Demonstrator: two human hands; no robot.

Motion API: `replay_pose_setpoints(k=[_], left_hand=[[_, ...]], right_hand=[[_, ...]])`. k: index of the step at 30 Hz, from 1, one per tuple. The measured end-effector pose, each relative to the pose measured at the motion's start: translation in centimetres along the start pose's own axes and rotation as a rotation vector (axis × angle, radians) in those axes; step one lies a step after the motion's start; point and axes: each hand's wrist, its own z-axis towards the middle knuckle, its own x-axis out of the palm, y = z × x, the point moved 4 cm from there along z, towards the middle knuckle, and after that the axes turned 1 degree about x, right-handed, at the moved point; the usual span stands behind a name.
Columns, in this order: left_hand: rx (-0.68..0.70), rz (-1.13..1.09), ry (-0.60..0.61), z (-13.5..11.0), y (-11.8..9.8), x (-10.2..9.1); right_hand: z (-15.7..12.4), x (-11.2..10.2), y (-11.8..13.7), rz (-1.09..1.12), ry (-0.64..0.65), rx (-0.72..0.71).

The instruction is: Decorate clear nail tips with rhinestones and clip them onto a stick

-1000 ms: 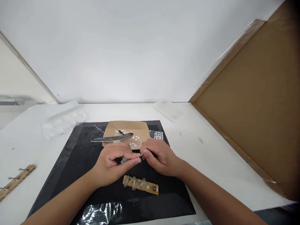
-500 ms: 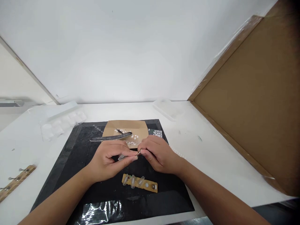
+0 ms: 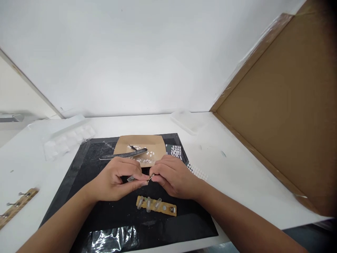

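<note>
My left hand (image 3: 117, 178) pinches a small translucent nail tip (image 3: 131, 178), its clear end showing behind the fingers. Thumb and fingers of my right hand (image 3: 175, 176) are closed on a small metal piece (image 3: 151, 177) that bridges the gap between both hands. Its exact kind is too small to make out. Just below, a wooden strip (image 3: 168, 208) lies on the black mat (image 3: 110, 214), with several clear nail tips (image 3: 149, 203) across its left half and a metal fitting at its right end.
Behind my hands, a brown paper sheet (image 3: 155, 142) bears a dark nail file (image 3: 123, 155), black tweezers (image 3: 133, 147) and white bits. White squares (image 3: 176, 151) lie to the right. A wooden rack with metal pegs (image 3: 19, 207), plastic trays (image 3: 68, 138) and a cardboard panel (image 3: 273, 116) surround the mat.
Both hands have shifted slightly left and down, with a little more of the metal piece showing between them. The view has moved slightly too.
</note>
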Motion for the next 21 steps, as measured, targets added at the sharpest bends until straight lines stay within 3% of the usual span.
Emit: replay_pose_setpoints(k=[4, 16, 21], left_hand=[[-0.015, 0.065, 0.021, 0.0, 0.3, -0.1], [0.156, 0.389, -0.125, -0.5, 0.6, -0.3], [0.103, 0.468, -0.136, -1.0, 1.7, -0.2]], right_hand=[[-0.2, 0.1, -0.2, -0.034, -0.02, 0.022], [0.0, -0.8, -0.9, -0.103, -0.107, 0.047], [-0.2, -1.4, -1.3, -0.154, -0.157, 0.12]])
